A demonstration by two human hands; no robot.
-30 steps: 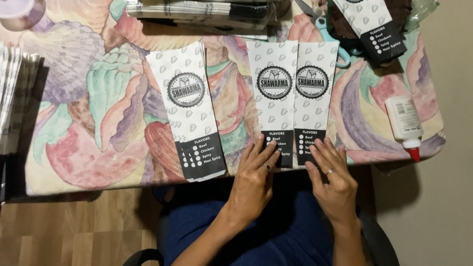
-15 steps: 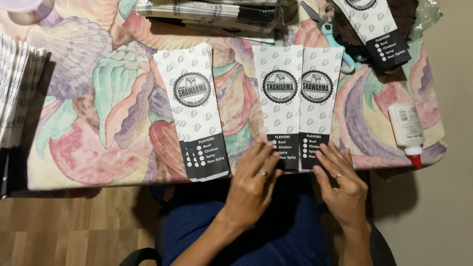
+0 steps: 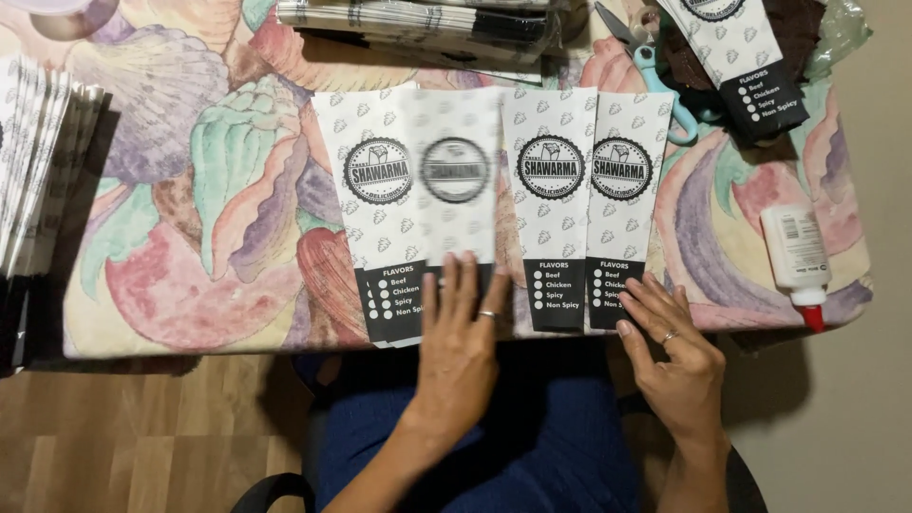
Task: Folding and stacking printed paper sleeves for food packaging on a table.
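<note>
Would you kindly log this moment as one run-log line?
left hand: flat on blurred paper sleeve | right hand: fingertips on rightmost paper sleeve | glue bottle: at table's right edge | scissors: far side

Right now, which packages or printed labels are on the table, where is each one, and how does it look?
Four paper sleeves: side by side at the table's near edge, tall, white, round black emblem, black bottom band.
Left hand: fingers on the blurred second sleeve.
Right hand: touching the rightmost sleeve.
Another sleeve: far right corner, tilted, same design.
Glue bottle: right edge, white, red tip.
Sleeve stack: left edge.
</note>
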